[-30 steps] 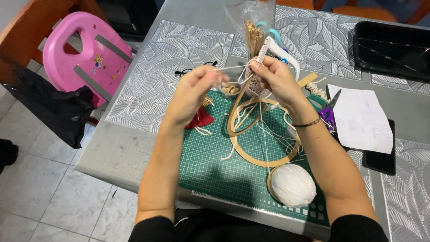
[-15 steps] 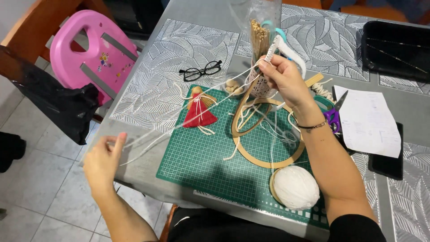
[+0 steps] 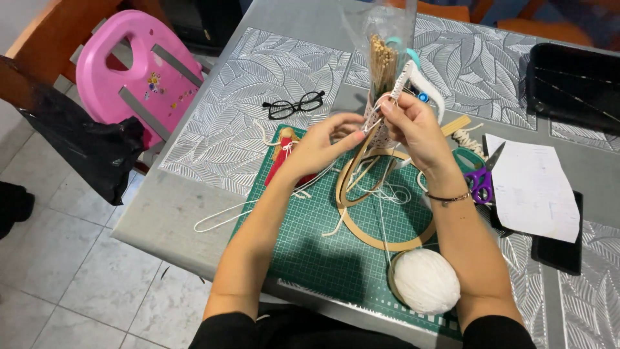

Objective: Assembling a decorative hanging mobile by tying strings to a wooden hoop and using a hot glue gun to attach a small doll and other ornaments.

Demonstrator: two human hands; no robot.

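Clear plastic bag [image 3: 387, 39] upright at the far bench edge, dried tan stalks [image 3: 382, 61] inside. Black tray [image 3: 575, 81] far right; contents unreadable. Left hand [image 3: 320, 145] and right hand [image 3: 413, 126] meet above the green cutting mat [image 3: 310, 239], fingers pinched on thin white cord [image 3: 371, 123], probably knotting at a tilted wooden hoop [image 3: 355, 174]. Second flat hoop [image 3: 387, 242] beneath. White yarn ball [image 3: 426, 281] near edge. Purple scissors [image 3: 481, 174], black glasses [image 3: 296, 105] close by.
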